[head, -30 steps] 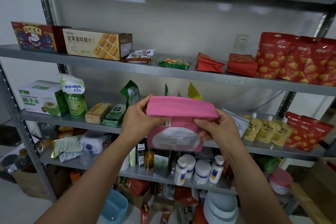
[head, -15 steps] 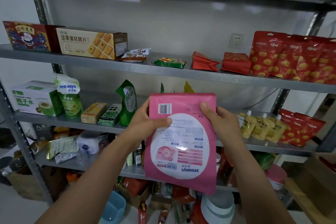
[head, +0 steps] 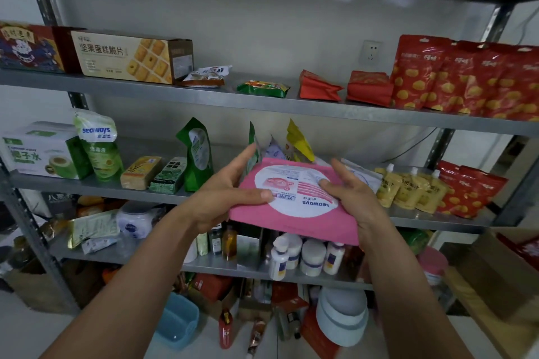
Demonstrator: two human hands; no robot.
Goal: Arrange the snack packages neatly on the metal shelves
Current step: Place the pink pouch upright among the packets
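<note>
Head view shows me the pink package [head: 294, 201] held in the air at the front lip of the middle shelf [head: 437, 221], between the green pouch [head: 196, 151] on the left and the yellow spouted pouches [head: 408, 189] on the right. The left hand [head: 221, 198] pinches its left edge, thumb pressed on the printed face and index finger stretched toward the shelf. The other fingers are hidden beneath. The right hand [head: 357, 201] pinches the right edge likewise, thumb on top.

I judge the step to be sliding this package into the gap on the shelf. To do it well, I would keep both grips even so it does not fold and lift the far edge clear of the lip. I would stop short of the small yellow packet [head: 299, 141] standing behind, which looks easy to topple.

The package lies almost flat, printed face up, near edge lower. Its long axis seems to run near to far, into the shelf. Its lettering reads upside down to me, so its top edge points toward me, and I would turn it before standing it up.
</note>
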